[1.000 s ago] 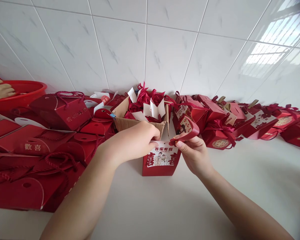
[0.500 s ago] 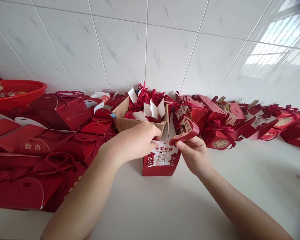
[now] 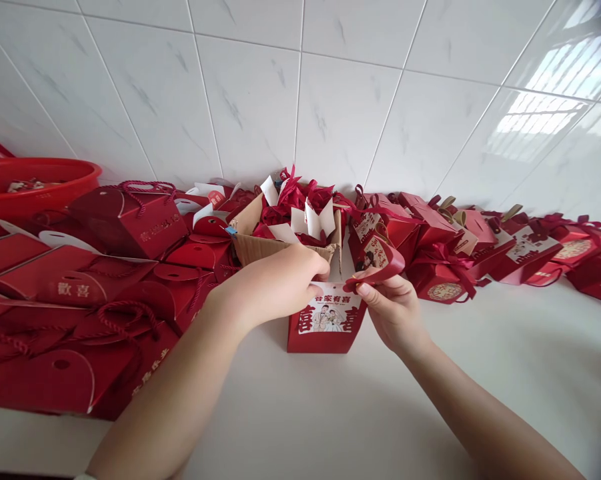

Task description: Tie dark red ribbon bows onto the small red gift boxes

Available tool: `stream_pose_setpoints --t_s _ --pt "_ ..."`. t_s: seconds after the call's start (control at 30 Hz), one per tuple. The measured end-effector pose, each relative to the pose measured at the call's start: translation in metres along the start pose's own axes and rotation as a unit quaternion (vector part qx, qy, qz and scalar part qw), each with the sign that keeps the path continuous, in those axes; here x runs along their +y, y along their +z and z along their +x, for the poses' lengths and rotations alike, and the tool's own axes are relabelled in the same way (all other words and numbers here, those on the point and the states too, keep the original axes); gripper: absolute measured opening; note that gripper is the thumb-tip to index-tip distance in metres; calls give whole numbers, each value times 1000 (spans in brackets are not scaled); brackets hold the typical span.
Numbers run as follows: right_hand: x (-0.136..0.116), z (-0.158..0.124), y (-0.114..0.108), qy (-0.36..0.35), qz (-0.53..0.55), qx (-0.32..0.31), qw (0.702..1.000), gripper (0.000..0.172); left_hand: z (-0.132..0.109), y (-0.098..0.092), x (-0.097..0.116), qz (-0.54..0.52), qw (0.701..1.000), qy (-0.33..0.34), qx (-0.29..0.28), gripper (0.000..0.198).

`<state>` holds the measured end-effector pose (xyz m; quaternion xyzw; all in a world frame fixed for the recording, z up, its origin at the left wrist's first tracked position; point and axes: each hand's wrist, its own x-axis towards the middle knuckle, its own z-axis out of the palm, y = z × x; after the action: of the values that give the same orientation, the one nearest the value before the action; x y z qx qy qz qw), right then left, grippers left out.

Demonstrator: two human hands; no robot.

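Note:
A small red gift box (image 3: pixel 324 341) stands upright on the white counter, its white front panel (image 3: pixel 329 317) printed with a bridal couple and red characters. My left hand (image 3: pixel 285 280) is closed at the box's upper left edge, its thumb at the panel's top; the other fingertips are partly hidden behind the hand. At the upper right corner, my right hand (image 3: pixel 393 303) pinches a dark red strap (image 3: pixel 383 270), which bends in a loop above the fingers.
Behind the box is a cardboard carton (image 3: pixel 253 250) of red ribbons and white tags. Red boxes (image 3: pixel 75 287) fill the left side, with a red basin (image 3: pixel 75 175) behind. More ribboned boxes (image 3: pixel 443 283) line the tiled wall at right.
Another person's hand at the red basin has gone out of view. The scene has shifted slightly right in the picture. Both my hands keep nearly the same pose at the box.

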<state>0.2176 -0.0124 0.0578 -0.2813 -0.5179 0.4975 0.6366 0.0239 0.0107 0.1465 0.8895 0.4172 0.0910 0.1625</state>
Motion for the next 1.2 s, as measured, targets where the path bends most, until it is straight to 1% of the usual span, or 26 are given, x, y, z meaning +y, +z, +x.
stream_pose_setpoints --t_s 0.27,0.4,0.67,0.8,0.97,1.2 --pt "-1 1 1 -3 -5 2 1000 11 -1 -2 5 8 999 -31 -19 16" --pt "-1 0 0 3 -10 10 1000 12 -1 -2 6 9 999 -29 -18 15" --pt "0 -1 -1 2 -29 -1 1000 10 -1 -1 6 -4 999 -34 -14 16" --pt "1 -3 -3 -21 -78 -24 996 7 -2 -1 6 2 1000 -19 -5 19" --pt "-1 -4 -2 -100 -179 -57 977 14 -1 -1 7 -1 1000 -14 -1 18" --pt "3 -4 -2 -108 -239 -36 964 11 -1 -1 4 14 1000 8 7 21"
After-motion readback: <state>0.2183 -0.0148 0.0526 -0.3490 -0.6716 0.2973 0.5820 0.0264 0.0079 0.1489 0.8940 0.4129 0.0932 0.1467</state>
